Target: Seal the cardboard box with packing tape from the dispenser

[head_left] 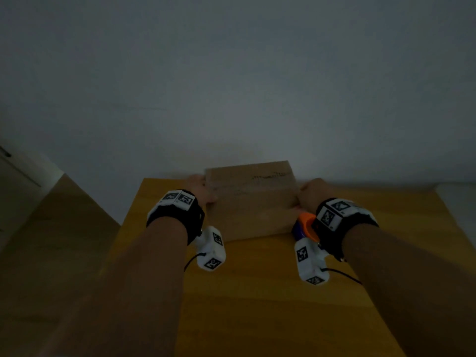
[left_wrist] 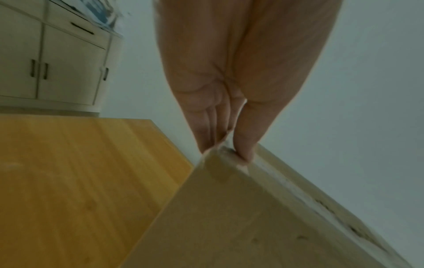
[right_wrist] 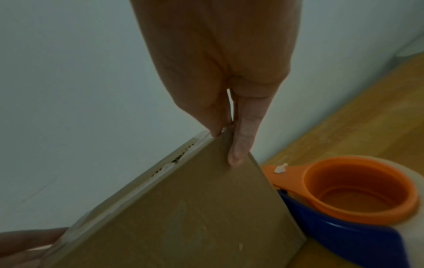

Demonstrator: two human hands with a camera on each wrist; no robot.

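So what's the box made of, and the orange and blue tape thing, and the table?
The box looks like plain brown cardboard: matte, with flat faces and sharp folded edges. The tape dispenser seems to be smooth molded plastic, orange ring on a blue body; its tape roll looks pale and cloudy. The table looks like yellowish wood with straight grain lines, though it could be veneer.

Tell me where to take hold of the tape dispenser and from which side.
Probably grip the tape dispenser by its blue body, coming from the right: the cardboard box stands against its left side, and the right hand is right above.
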